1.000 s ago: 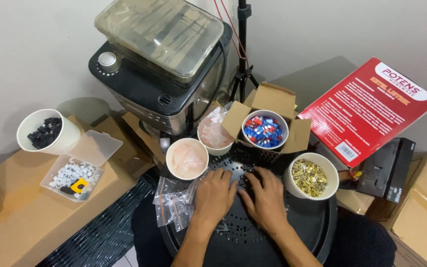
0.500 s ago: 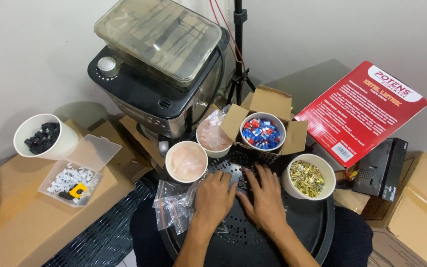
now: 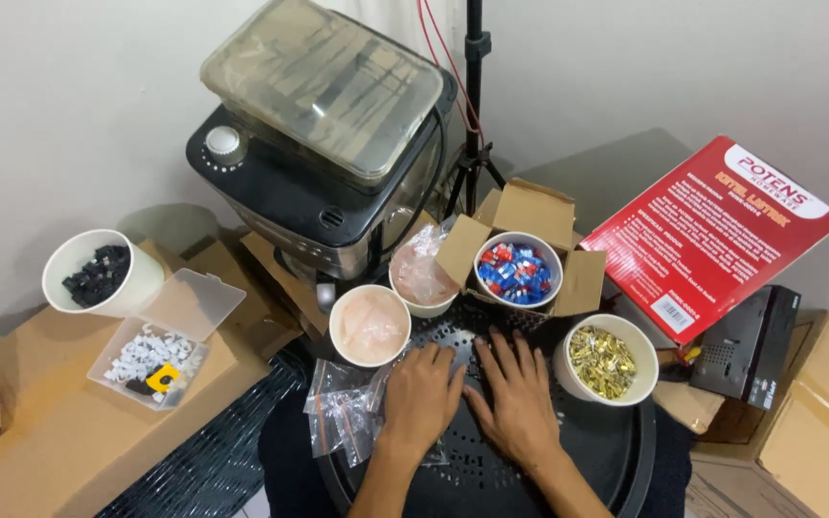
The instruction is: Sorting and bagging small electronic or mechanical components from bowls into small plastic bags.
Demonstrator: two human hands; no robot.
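Observation:
My left hand [image 3: 421, 395] and my right hand [image 3: 517, 395] lie side by side, palms down with fingers spread, on a round black perforated tray [image 3: 616, 460]. Neither hand holds anything that I can see. Around the tray's far edge stand paper cups: one with a pinkish bag inside [image 3: 368, 324], another with a clear bag [image 3: 421, 273], one with small gold pieces [image 3: 606, 360]. A cup of blue and red pieces [image 3: 517, 269] sits in an open cardboard box. Small clear plastic bags [image 3: 343, 414] lie just left of my left hand.
A black and steel appliance with a clear lid [image 3: 323, 144] stands behind the cups. To the left, a cardboard box [image 3: 50, 432] carries a cup of black pieces [image 3: 100, 273] and an open clear case [image 3: 151, 350]. A red box [image 3: 712, 230] leans at the right.
Both hands stay flat on the tray, almost unmoved. The view has shifted slightly.

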